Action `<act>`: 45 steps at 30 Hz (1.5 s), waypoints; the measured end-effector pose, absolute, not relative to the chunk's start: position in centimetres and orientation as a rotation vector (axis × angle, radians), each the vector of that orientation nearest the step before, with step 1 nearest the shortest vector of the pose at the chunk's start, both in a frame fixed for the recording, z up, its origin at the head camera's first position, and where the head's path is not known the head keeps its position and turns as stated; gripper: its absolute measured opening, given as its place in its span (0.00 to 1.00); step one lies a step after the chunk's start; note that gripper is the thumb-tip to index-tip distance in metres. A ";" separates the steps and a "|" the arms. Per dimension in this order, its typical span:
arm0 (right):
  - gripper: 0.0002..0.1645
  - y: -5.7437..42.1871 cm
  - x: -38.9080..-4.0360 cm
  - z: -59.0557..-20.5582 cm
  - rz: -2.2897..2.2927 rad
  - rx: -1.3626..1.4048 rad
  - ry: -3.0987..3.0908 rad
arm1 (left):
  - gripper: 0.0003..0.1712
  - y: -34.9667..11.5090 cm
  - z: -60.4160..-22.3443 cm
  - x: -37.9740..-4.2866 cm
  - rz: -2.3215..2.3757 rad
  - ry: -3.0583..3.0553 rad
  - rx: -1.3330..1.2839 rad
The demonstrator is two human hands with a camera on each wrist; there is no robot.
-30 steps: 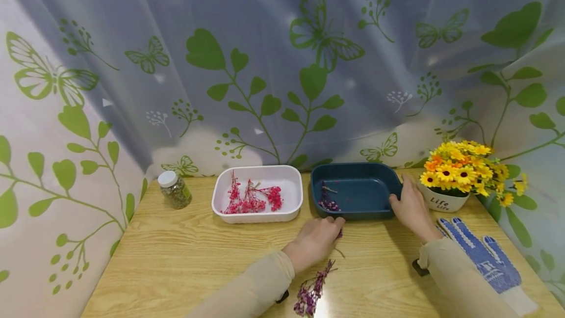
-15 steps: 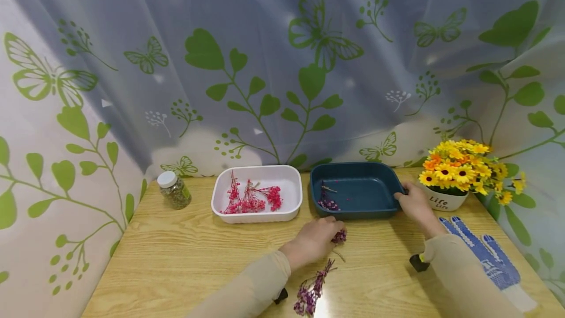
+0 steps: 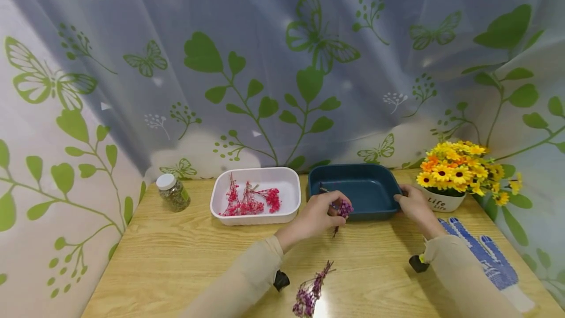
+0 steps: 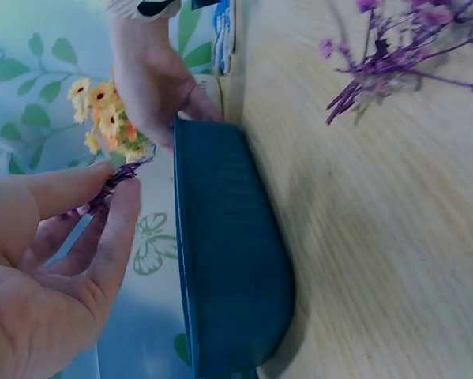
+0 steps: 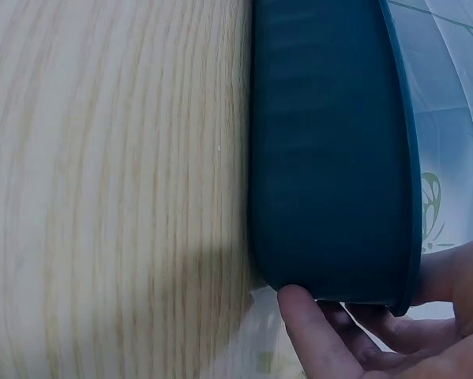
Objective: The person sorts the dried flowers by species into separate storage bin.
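Note:
My left hand (image 3: 312, 217) pinches a small sprig of dried purple flowers (image 3: 345, 209) between thumb and fingers, its stem pointing down. It is over the near rim of a dark blue tray (image 3: 368, 191); in the left wrist view the sprig (image 4: 110, 188) shows at the fingertips, above the tray's rim. My right hand (image 3: 417, 207) grips the tray's right end, thumb at the rim and fingers against the end wall in the right wrist view. Other purple flowers in the tray are mostly hidden behind my left hand. A bunch of purple flowers (image 3: 311, 294) lies on the table nearer me.
Left of the blue tray stands a white tray (image 3: 289, 190) holding red dried flowers (image 3: 249, 205). A lidded jar (image 3: 174, 193) is at the far left. Yellow flowers in a white pot (image 3: 443, 201) and a blue-and-white glove (image 3: 490, 259) are on the right. A patterned curtain hangs behind.
My left hand has lifted the purple sprig off the table and up to the blue tray's near rim. My right hand has shifted slightly at the tray's right end.

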State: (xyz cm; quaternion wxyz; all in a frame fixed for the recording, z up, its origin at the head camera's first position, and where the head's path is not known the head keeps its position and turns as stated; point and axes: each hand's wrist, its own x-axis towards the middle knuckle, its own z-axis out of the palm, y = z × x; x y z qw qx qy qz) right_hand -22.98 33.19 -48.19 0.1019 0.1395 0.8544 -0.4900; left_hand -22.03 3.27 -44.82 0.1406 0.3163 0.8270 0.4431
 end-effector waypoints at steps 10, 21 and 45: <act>0.32 32.8 -23.0 -48.2 -1.447 0.407 2.534 | 0.17 3.7 -43.9 -25.0 1.664 2.276 0.605; 0.30 32.5 -22.9 -48.4 -1.458 0.379 2.553 | 0.17 4.9 -44.8 -27.6 1.709 2.406 0.403; 0.29 32.7 -23.0 -48.6 -1.469 0.392 2.570 | 0.22 6.3 -46.8 -28.9 1.180 2.804 0.491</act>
